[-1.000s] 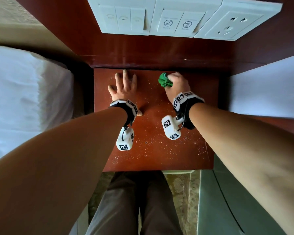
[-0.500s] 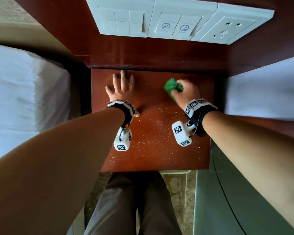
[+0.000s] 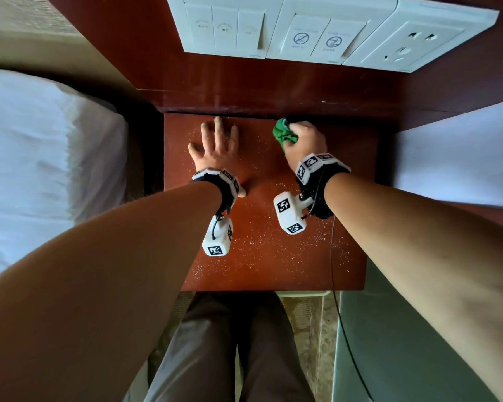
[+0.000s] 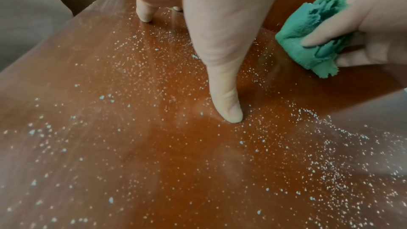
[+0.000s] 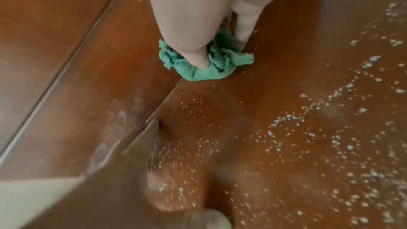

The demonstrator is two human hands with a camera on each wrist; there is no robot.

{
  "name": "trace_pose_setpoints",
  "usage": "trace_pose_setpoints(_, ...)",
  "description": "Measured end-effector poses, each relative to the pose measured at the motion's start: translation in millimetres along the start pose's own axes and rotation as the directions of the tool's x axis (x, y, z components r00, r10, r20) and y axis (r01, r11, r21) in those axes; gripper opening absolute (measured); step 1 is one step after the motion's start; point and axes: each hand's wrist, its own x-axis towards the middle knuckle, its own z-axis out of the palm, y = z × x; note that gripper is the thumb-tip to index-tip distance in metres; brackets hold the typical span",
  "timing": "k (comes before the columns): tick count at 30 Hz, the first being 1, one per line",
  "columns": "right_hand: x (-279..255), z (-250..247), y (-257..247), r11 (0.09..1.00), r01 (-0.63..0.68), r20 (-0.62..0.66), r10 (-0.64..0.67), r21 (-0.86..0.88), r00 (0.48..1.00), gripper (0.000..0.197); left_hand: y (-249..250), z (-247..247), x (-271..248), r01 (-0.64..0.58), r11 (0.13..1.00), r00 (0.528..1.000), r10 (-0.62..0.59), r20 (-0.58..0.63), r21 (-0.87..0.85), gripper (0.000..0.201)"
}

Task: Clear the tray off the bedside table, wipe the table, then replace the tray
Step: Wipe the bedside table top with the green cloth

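The red-brown bedside table (image 3: 267, 256) is sprinkled with white crumbs (image 4: 286, 145) over most of its top. My right hand (image 3: 302, 140) grips a crumpled green cloth (image 3: 283, 132) and presses it on the table's back edge, close to the wall panel. The cloth (image 5: 198, 62) bunches under the thumb in the right wrist view, and shows at the right as the cloth (image 4: 312, 41) in the left wrist view. My left hand (image 3: 215, 146) lies flat on the back left of the table, fingers spread, thumb (image 4: 224, 93) touching the wood. No tray is in view.
A wooden wall panel (image 3: 273, 88) rises behind the table, carrying white switches and a socket (image 3: 404, 44). White bedding (image 3: 41, 169) lies left, another white bed (image 3: 462, 158) right. My legs (image 3: 221, 358) stand at the table's front edge.
My right hand has swept the green cloth from the mid-back of the table out to the right and now back against the wall edge. The left hand has stayed flat.
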Motion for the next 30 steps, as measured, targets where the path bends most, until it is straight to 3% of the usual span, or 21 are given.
trace_pose_setpoints(4, -11, -1, 3, 0.971, 0.234, 0.122, -0.228, -0.041, 0.966, 0.025, 0, -1, 0, 0.000, 1.000, 1.000, 0.000, 0.000, -0.002, 0.159)
trace_pose_setpoints(6, -21, -4, 7, 0.952, 0.298, 0.212, -0.280, -0.062, 0.937, 0.027, -1, 0, 0, -0.002, 1.000, 1.000, 0.002, -0.010, 0.001, 0.160)
trace_pose_setpoints(11, -38, -13, 10, 0.947, 0.310, 0.413, -0.249, -0.085, 0.876, 0.029, -2, 0, -2, -0.009, 1.000, 1.000, 0.009, -0.011, -0.016, 0.160)
trace_pose_setpoints(14, -36, -23, 4, 0.984, 0.174, 0.484, -0.138, -0.030, 0.864, 0.019, -4, 0, -3, -0.033, 0.999, 0.999, 0.032, -0.017, -0.040, 0.158)
trace_pose_setpoints(16, -33, -26, 4, 0.998, 0.026, 0.417, -0.047, 0.057, 0.908, 0.011, -9, -2, -4, -0.045, 0.997, 0.999, 0.044, -0.024, -0.060, 0.157)
trace_pose_setpoints(19, -22, -27, 8, 0.987, -0.133, 0.205, 0.111, 0.095, 0.972, 0.012, -24, -5, -5, -0.055, 0.996, 0.998, 0.053, -0.025, -0.066, 0.155)
trace_pose_setpoints(23, -8, -23, 13, 0.953, -0.286, -0.058, 0.293, 0.101, 0.954, 0.025, -53, -7, -3, -0.024, 0.998, 0.999, 0.022, -0.036, -0.056, 0.157)
trace_pose_setpoints(26, -3, -17, 9, 0.939, -0.332, -0.101, 0.340, 0.090, 0.935, 0.031, -65, -6, 0, -0.048, 0.998, 0.998, 0.047, -0.043, -0.030, 0.159)
trace_pose_setpoints(30, 1, -2, -7, 0.956, -0.285, -0.085, 0.290, 0.072, 0.953, 0.025, -65, 2, 2, -0.079, 0.995, 0.993, 0.085, -0.079, 0.066, 0.160)
